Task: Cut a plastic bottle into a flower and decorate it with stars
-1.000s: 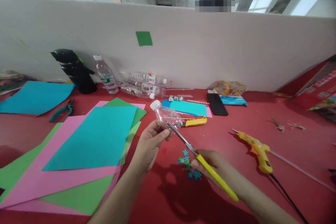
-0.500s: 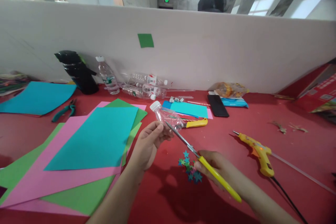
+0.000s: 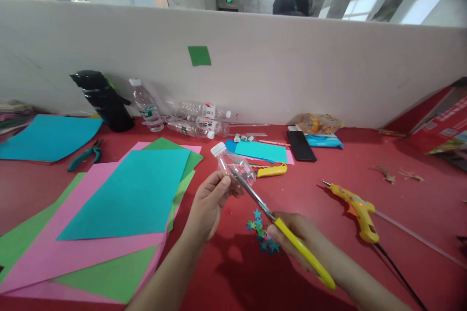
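Observation:
My left hand [image 3: 207, 204] grips a small clear plastic bottle top [image 3: 233, 165] with a white cap, held tilted above the red table [image 3: 328, 194]. My right hand [image 3: 295, 240] is closed round yellow-handled scissors [image 3: 288, 235]; their metal blades point up-left and touch the bottle's cut edge. A little heap of blue and green paper stars [image 3: 262, 233] lies on the table just below the blades.
Teal, pink and green paper sheets [image 3: 124, 194] spread at left. A yellow utility knife [image 3: 272, 170], glue gun [image 3: 359, 209], black phone [image 3: 301, 145], teal pliers [image 3: 85, 154], black jug [image 3: 104, 99] and several water bottles [image 3: 193, 124] stand near the white partition [image 3: 255, 73]. Red boxes [image 3: 438, 121] sit right.
The bottle and scissor blades have shifted slightly; my right hand has slid a little down the scissors. Nothing was let go.

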Available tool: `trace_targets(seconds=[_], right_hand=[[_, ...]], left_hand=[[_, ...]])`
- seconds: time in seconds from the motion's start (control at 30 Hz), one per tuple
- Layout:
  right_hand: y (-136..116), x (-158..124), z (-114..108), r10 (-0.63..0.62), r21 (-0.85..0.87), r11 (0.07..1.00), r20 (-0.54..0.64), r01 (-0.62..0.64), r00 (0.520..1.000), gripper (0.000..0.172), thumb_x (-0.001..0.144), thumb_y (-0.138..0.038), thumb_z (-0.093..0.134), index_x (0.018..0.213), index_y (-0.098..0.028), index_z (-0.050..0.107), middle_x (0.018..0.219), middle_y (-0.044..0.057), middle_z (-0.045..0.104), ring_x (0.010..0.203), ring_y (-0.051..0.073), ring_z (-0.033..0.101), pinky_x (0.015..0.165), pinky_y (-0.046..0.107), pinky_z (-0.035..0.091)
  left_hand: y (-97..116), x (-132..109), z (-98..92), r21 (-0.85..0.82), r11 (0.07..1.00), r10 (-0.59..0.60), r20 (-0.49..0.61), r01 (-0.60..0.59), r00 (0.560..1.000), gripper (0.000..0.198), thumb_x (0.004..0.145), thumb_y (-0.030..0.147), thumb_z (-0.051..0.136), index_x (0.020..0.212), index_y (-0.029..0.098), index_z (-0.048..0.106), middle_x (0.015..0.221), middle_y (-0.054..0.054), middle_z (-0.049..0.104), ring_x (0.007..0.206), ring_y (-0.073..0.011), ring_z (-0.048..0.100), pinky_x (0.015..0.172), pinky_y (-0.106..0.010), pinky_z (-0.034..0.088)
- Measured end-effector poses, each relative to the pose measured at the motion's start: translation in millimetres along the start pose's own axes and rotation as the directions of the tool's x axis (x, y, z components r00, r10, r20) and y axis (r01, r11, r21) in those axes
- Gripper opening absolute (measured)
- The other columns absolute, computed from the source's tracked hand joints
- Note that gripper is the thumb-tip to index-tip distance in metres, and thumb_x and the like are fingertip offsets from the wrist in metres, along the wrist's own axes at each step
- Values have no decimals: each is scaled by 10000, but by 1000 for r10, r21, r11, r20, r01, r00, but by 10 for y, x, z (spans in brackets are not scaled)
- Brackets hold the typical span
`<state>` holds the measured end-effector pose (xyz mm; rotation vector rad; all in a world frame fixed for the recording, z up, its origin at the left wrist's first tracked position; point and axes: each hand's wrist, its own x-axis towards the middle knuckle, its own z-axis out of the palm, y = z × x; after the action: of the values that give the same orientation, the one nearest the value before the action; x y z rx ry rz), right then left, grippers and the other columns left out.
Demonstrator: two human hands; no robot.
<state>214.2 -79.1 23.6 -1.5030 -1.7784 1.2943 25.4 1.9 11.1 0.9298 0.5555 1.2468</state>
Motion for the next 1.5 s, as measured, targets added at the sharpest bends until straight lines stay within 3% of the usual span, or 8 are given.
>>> trace_targets(seconds=[0.23, 0.47, 0.9, 1.17, 1.5], right_hand=[[94, 44, 25, -23, -9, 1000, -18, 22, 1000, 498, 865, -656, 400, 663, -201, 372, 615, -54, 295, 547, 87, 269, 473, 212, 248], [1, -22, 14, 27, 43, 999, 6, -27, 1000, 459, 901, -620, 378, 705, -204, 378, 618, -57, 325, 539, 85, 307, 484, 217, 234], [53, 30, 22, -19, -20, 1000, -27, 18, 999, 506, 871, -666, 380, 673, -201, 380, 616, -49, 306, 547, 89, 282, 479, 226, 233], [-3, -23, -19, 59, 28, 998, 14, -60, 998, 481, 891, -650, 373, 706, -206, 393, 549, -65, 353, 474, 76, 318, 452, 221, 221], [-6, 22, 12, -10, 29, 1000, -30, 11, 1000, 544, 839, -724, 354, 680, -205, 383, 625, -48, 297, 561, 99, 271, 496, 228, 260]], left_hand=[[3, -12, -13, 6, 1000, -7, -9, 7, 1000, 119, 863, 250, 592, 796, 162, 636, 735, -16, 631, 689, -114, 579, 683, -244, 447], [-27, -40, 26, 121, 993, -16, 37, 11, 999, 144, 871, 258, 576, 769, 162, 611, 717, -22, 638, 681, -130, 567, 698, -266, 438], [0, -56, 48, 120, 993, -25, 25, 21, 999, 149, 859, 276, 589, 753, 171, 595, 714, -20, 637, 682, -140, 565, 706, -278, 434], [-11, -84, 90, 205, 979, -36, 71, 20, 997, 174, 879, 275, 563, 745, 166, 585, 720, -28, 642, 699, -143, 565, 711, -280, 428], [-14, -76, 90, 188, 981, -47, 50, 37, 998, 164, 862, 295, 586, 754, 173, 602, 732, -32, 649, 706, -151, 571, 711, -282, 432]])
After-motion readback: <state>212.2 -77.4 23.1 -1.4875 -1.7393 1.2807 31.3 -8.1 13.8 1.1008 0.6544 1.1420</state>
